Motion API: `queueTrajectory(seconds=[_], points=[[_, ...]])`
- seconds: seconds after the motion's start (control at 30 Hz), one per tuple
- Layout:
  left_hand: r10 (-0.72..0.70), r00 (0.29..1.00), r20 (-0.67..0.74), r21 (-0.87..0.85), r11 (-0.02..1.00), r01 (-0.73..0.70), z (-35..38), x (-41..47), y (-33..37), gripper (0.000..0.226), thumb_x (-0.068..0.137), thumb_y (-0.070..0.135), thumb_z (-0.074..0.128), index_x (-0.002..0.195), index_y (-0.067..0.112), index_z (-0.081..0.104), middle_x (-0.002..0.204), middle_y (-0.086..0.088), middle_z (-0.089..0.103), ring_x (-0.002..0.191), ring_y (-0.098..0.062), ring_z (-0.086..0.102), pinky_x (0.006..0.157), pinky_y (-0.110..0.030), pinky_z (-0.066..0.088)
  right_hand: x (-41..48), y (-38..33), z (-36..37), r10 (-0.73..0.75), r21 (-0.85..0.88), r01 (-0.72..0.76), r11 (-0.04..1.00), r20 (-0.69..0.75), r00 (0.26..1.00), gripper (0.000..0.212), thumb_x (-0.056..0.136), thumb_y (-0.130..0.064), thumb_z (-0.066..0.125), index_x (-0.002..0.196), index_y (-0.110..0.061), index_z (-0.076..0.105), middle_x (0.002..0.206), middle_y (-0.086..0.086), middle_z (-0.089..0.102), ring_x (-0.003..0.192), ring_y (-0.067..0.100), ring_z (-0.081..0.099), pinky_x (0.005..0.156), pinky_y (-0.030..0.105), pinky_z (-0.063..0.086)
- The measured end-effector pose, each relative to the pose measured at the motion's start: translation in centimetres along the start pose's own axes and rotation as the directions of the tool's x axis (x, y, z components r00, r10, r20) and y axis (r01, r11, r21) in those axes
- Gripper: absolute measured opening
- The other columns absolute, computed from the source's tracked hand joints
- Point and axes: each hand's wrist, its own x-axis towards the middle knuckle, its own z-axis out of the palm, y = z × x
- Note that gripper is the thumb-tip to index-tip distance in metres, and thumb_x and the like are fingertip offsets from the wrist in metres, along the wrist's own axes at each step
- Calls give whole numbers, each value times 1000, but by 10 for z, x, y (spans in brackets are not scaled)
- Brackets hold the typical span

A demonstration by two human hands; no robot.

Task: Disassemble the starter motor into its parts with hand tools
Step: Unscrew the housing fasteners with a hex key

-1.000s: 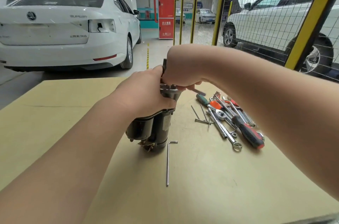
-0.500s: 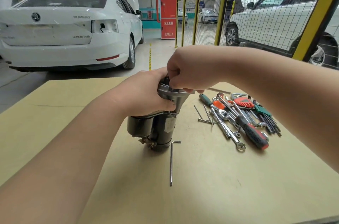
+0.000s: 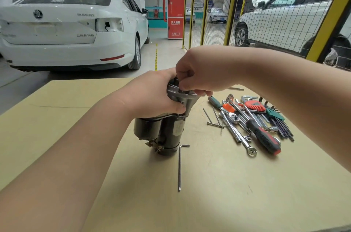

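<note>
Starter motor (image 3: 167,131) stands on end on the desk (image 3: 228,193), directly under both grips. Long axis near vertical: silver cast nose housing up, black end down on the desk. Two black cyls side by side below the nose: shorter solenoid on the left grip's side, longer motor body w/ a pale label beside it. Brass-coloured terminals show low at the solenoid end.

Left grip (image 3: 152,94) clenched round the nose housing from the left, thumb across its front. Right grip (image 3: 199,74) sits on top of the nose, fingers curled, pinching a dark bit at the top. Can't tell if that's a motor part or a tool.

Below the grips, just right of the motor base, a long L hex key (image 3: 179,167) lies flat, short leg away from me. Right of the grips, under my right forearm: ratchet (image 3: 232,117), red/black screwdriver (image 3: 266,140), hex key set (image 3: 279,121).
</note>
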Motion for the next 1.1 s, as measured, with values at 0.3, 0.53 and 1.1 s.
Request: queueTrajectory(seconds=[0.3,0.53,1.1], points=[[68,994,91,-107,993,-58,-7,0,-4,36,64,29,75,89,46,53,84,28,62,76,6,58,54,-5,38,-2,13,4,-164,9,166,986,-93,982,9,85,-29,59,76,-29,60,68,-13,59,64,-1,52,49,12,33],[66,997,43,-102,993,-61,-7,-8,-8,53,65,30,75,109,49,51,90,22,65,79,4,59,59,-11,43,-9,5,3,-69,107,85,991,-144,987,14,86,-27,57,73,-23,60,65,-10,60,56,-3,55,46,9,39],[-252,953,-170,170,945,280,16,-2,17,41,76,40,58,115,30,47,97,7,56,99,-25,42,65,-35,40,19,-21,1,398,289,-405,867,86,913,24,88,-5,42,64,-5,48,30,1,40,19,9,31,30,13,29]])
